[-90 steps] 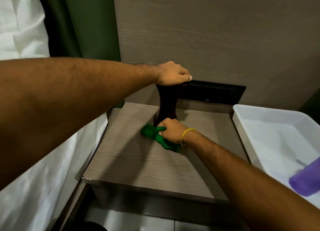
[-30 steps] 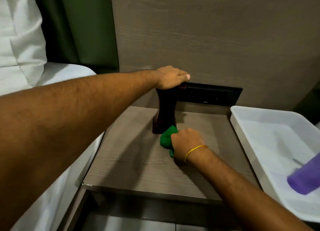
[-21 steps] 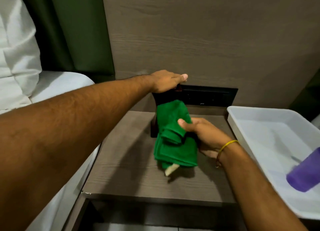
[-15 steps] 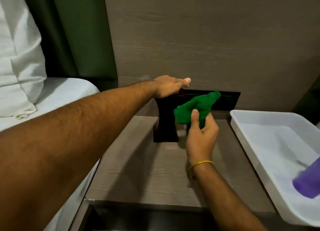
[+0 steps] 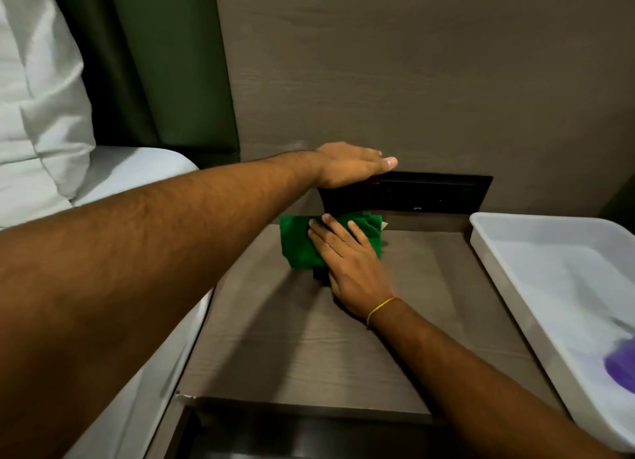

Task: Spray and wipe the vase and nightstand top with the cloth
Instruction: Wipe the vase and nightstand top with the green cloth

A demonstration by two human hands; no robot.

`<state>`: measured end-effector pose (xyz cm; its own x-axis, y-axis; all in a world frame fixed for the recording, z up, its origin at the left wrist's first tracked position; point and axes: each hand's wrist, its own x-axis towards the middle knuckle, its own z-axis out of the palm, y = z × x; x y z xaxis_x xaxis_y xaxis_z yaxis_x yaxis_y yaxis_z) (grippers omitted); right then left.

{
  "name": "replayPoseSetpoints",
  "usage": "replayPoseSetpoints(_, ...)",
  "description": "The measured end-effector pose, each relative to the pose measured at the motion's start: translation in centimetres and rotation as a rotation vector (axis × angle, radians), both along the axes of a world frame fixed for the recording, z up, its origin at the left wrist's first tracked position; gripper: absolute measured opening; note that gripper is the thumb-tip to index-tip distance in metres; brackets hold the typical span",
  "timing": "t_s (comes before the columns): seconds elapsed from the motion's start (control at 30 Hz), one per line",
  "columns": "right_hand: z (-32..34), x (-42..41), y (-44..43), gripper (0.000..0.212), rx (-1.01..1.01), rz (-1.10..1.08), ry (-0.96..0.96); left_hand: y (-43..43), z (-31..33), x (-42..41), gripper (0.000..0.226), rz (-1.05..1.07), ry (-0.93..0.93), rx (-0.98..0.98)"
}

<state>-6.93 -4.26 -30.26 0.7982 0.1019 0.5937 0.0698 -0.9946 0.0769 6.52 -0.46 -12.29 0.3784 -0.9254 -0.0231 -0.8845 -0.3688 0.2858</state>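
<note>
A dark, narrow vase (image 5: 339,201) stands upright at the back of the wood-grain nightstand top (image 5: 309,355). My left hand (image 5: 347,164) lies palm-down on the vase's rim and steadies it. A green cloth (image 5: 297,242) is spread over the vase's front and hides most of its body. My right hand (image 5: 350,266) presses flat on the cloth, fingers pointing up and left. Only the vase's upper part and a bit of its foot show.
A white plastic tray (image 5: 481,242) sits on the right, with a blurred purple spray bottle (image 5: 622,365) at its near end. A black socket panel (image 5: 433,194) is set in the wall behind. The white bed (image 5: 120,176) and pillow (image 5: 41,97) lie to the left.
My right hand lifted the cloth from the vase's foot, shook it open in the air, and now presses it flat on the vase's front. My left hand stayed on top.
</note>
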Motion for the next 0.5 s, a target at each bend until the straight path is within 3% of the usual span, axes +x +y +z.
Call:
replayPoseSetpoints(0.13, -0.3, -0.2, 0.4, 0.062, -0.075, 0.099, 0.242, -0.4, 0.1, 0.4, 0.082, -0.049, -0.082, 0.049)
replayPoseSetpoints(0.27, -0.5, 0.4, 1.2, 0.049, 0.085, 0.153, 0.385, -0.6, -0.1, 0.7, 0.076, -0.066, -0.109, 0.041)
replayPoseSetpoints(0.37, -0.7, 0.4, 1.5, 0.042, 0.349, 0.168, 0.467, -0.5, 0.0, 0.6, 0.071, -0.072, -0.124, 0.030)
replayPoseSetpoints(0.43, -0.5, -0.2, 1.6, 0.019, 0.631, 0.140, 0.494, -0.4, 0.1, 0.5, 0.071, -0.071, -0.120, 0.040)
replayPoseSetpoints(0.5, -0.1, -0.7, 1.9, 0.024, 0.944, 0.119, 0.515, -0.4, 0.2, 0.3, 0.074, -0.070, -0.121, 0.043)
